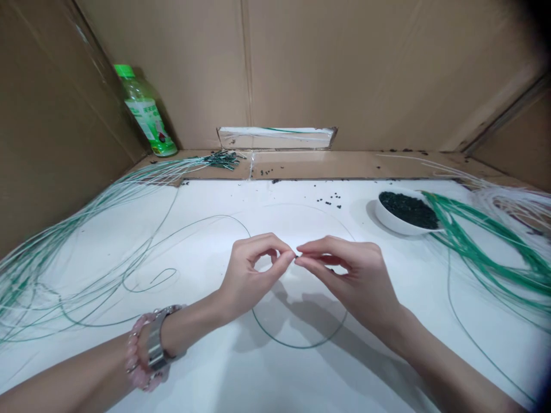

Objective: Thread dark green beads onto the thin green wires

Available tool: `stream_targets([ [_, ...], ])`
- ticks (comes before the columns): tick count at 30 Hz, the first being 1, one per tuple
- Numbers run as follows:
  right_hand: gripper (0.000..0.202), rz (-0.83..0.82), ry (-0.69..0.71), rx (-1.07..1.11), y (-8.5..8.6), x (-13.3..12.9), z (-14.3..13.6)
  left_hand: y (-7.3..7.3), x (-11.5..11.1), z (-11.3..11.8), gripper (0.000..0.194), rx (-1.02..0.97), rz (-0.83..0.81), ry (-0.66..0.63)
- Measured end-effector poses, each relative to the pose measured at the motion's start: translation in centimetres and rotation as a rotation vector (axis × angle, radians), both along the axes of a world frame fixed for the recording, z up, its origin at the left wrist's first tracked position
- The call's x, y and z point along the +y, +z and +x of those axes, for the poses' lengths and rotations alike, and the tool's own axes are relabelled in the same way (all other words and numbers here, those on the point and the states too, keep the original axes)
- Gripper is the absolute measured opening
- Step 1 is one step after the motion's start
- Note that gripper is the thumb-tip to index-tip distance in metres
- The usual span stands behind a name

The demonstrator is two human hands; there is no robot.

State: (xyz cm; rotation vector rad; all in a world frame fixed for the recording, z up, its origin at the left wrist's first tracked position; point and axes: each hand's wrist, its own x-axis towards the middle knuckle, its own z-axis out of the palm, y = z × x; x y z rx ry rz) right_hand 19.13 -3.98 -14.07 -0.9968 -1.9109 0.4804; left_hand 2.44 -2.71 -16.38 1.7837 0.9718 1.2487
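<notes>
My left hand [253, 267] is closed in a pinch, with a thin green cord [301, 347] running behind it and curving in a loop on the table below. Its fingertips hide where the cord is gripped. Facing it, my right hand [353, 272] pinches a small black bead [296, 258] between thumb and forefinger. The fingertips of both hands nearly meet at the bead. Pink beads and a metal band circle my left wrist.
A white bowl [402, 229] of dark beads stands at the right, beside green cord bundles [486, 241] and white strands [516, 198]. More cords [86, 201] with dark beaded ends [224, 159] lie left. A green bottle [148, 117] leans against the cardboard wall [344, 69]. Loose beads [329, 202] dot the table.
</notes>
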Motion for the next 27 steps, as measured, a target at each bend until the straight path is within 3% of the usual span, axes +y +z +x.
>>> stream_targets([
  [3, 0.007, 0.019, -0.014, -0.055, -0.1, 0.0, -0.1, -0.4, 0.4, 0.1, 0.013, -0.002, 0.061, 0.018],
  [10, 0.009, -0.236, -0.151, -0.237, 0.6, 0.4, 0.5, -0.6, 1.4, 0.3, 0.012, 0.032, 0.176, 0.052],
  [15, 0.012, -0.211, -0.067, -0.076, 0.8, 0.9, 1.2, -0.4, 2.0, 1.4, 0.012, 0.032, 0.189, 0.003],
  [19, 0.011, -0.224, -0.088, 0.045, 1.1, 1.2, 1.6, 0.2, 2.8, 2.5, 0.012, -0.080, 0.126, -0.018],
  [21, 0.011, -0.242, -0.082, 0.085, 1.3, 1.3, 1.9, 0.5, 3.4, 2.7, 0.012, -0.157, 0.042, -0.085],
  [27, 0.011, -0.330, 0.041, 0.111, 1.9, 1.6, 2.8, 0.7, 5.5, 2.1, 0.012, -0.321, -0.308, -0.452],
])
